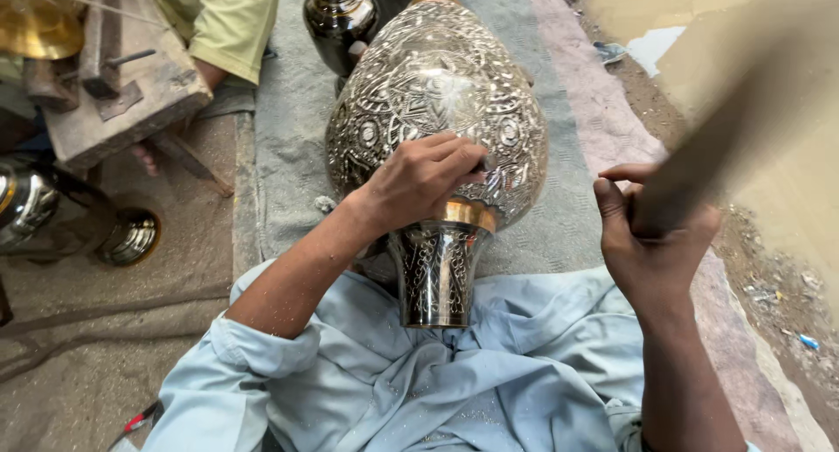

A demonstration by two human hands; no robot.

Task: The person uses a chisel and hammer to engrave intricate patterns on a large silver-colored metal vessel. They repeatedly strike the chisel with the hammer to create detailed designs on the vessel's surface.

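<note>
Nearest to the camera is the person's lap, covered by a light blue garment (489,382) that carries many small bright metal specks. The open dark mouth end of a big engraved metal vase (437,111) rests on this cloth, so the vase lies on its side, with the narrow neck pointing to the person and the wide body pointing away.

The left hand (419,183) lies on the lower part of the vase body, just above a golden band on the neck. Its fingers are curled tight around a small dark tool (479,166), whose tip touches the engraved surface; most of this tool is hidden in the hand.

The right hand (651,233) is raised beside the vase, apart from it. Its fingers are clenched around the handle of a long dark striking tool (725,142), which is blurred and goes up to the right.

Under the vase a grey cloth mat (288,137) covers the ground. Left of it, a shiny round metal piece (129,236) stands on the dusty floor. Farther away, a second dark engraved vessel (339,19) stands behind the big vase. At the far left there is a worn wooden block (122,85), and beside it another person in a yellow-green sleeve (234,19).
</note>
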